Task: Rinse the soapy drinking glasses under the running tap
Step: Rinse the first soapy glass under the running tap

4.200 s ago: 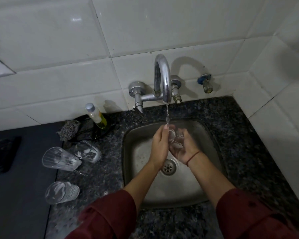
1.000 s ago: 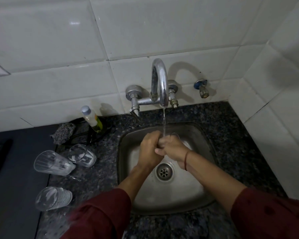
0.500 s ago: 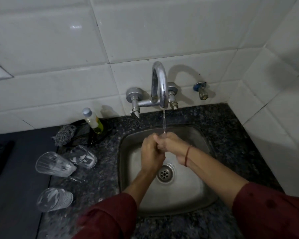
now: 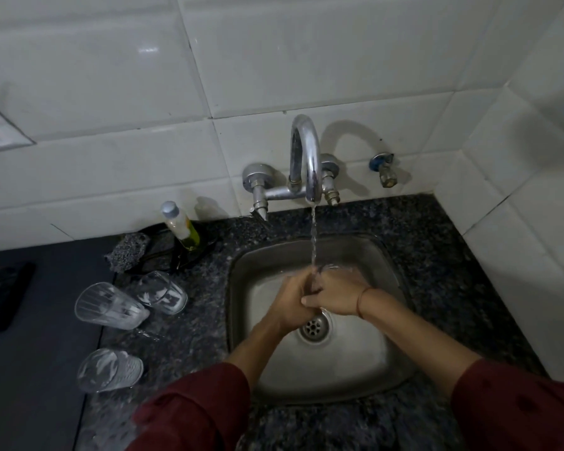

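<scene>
**Three soapy glasses [image 4: 111, 307] on the counter [image 4: 202, 323], a fourth glass [image 4: 337, 267] under the tap [image 4: 306, 157]**

Far to your left a flat black slab [image 4: 4, 297] lies on the dark worktop [image 4: 30, 369]. Next to that, on the speckled counter, the soapy glasses lie on their sides, streaked with white foam. There is a large glass [image 4: 111, 307], a smaller glass [image 4: 162, 292] just beside it toward the wall, and a third glass [image 4: 109, 369] nearer you, apart from the pair. Behind them, close to the tiles [image 4: 111, 177], sit a grey scrubber [image 4: 127, 252] and a small bottle [image 4: 181, 226] with yellow liquid in its lower part.

Then comes the steel sink [image 4: 241, 288]. Your left hand [image 4: 290, 304] is over the basin, its fingers curled and pressed against your right hand [image 4: 337, 292]. What they close on is hidden, so I cannot tell whether it holds the fourth glass. The tap is running, and its thin stream [image 4: 313, 236] lands right where your two hands meet. Your right hand has its back toward the camera and a thread [image 4: 360, 299] round the wrist. It is wrapped round the fourth glass, and only the clear rim shows past the knuckles, on the wall side. The drain [image 4: 314, 327] lies just below both hands, nearer you. Both forearms come out of dark red sleeves [image 4: 192, 411]. Further right, a small valve [image 4: 384, 170] with a blue part sticks out of the tiles, well apart from the tap.
</scene>
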A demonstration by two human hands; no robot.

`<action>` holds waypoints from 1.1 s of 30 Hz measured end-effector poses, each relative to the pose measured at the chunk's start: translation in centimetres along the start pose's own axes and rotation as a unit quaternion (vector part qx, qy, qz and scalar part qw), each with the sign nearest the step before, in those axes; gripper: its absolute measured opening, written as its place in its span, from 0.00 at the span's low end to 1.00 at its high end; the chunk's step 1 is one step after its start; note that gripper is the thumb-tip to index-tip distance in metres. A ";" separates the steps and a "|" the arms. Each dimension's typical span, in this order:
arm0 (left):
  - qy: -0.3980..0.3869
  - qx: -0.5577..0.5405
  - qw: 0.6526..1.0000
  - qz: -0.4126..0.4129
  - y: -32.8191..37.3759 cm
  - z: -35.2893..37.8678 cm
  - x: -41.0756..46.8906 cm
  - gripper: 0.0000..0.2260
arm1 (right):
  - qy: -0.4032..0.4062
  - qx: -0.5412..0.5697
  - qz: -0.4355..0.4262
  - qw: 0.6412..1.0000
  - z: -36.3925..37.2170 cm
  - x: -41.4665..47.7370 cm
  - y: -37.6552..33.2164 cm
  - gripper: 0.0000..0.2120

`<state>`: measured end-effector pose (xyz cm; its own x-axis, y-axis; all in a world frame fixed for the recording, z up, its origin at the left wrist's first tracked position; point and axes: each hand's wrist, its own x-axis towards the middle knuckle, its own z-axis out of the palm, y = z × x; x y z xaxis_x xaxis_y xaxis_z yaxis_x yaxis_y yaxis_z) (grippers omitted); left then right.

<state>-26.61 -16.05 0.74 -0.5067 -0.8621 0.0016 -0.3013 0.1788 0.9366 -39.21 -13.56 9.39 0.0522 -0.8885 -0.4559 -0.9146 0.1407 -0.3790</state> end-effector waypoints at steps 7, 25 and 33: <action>0.084 0.042 0.995 0.023 0.0 -1.0 1.2 0.11 | 0.038 0.282 -0.015 0.958 0.2 0.3 -0.8 0.04; -0.261 -0.206 0.915 -0.228 3.0 -3.6 0.6 0.32 | 0.267 0.573 0.024 0.775 2.7 0.7 0.6 0.14; -0.273 -0.150 0.900 -0.305 2.0 -6.4 1.2 0.44 | 0.008 0.794 0.185 0.579 2.7 3.0 1.5 0.15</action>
<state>-22.63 -19.74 4.84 -0.6666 -0.3808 -0.6408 -0.4677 -0.4556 0.7574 -39.39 -14.87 5.26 -0.0444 -0.6715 -0.7397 0.6602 0.5360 -0.5262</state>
